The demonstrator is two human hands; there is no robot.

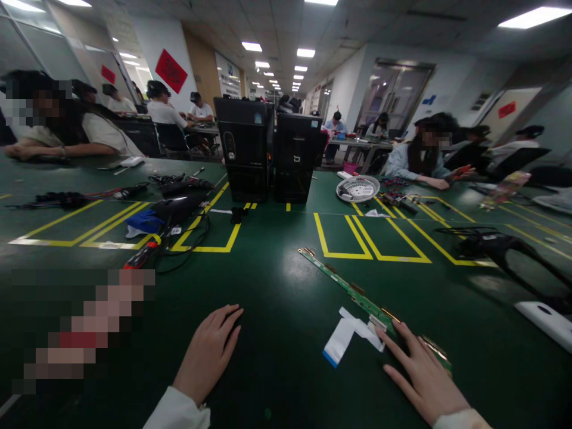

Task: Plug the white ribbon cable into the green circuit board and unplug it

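Observation:
A long, narrow green circuit board point(364, 302) lies slantwise on the green table point(277, 369). From its connector a white ribbon cable point(342, 341) with a blue end folds out to the left. My right hand point(417, 369) rests over the near end of the board, fingers stretched apart, fingertips at the board's edge beside the cable; its palm hides part of the board. Flat on the bare tabletop, left of the cable, is my left hand point(212, 351), its fingers extended and holding nothing.
Two black computer towers point(292, 158) stand at the back. A white basket point(357, 188) sits right of them. Black cables and a blue cloth point(145, 220) lie on the left, near a red-and-black handled tool point(142, 253). A black stand point(504, 250) is at far right. Several people sit around.

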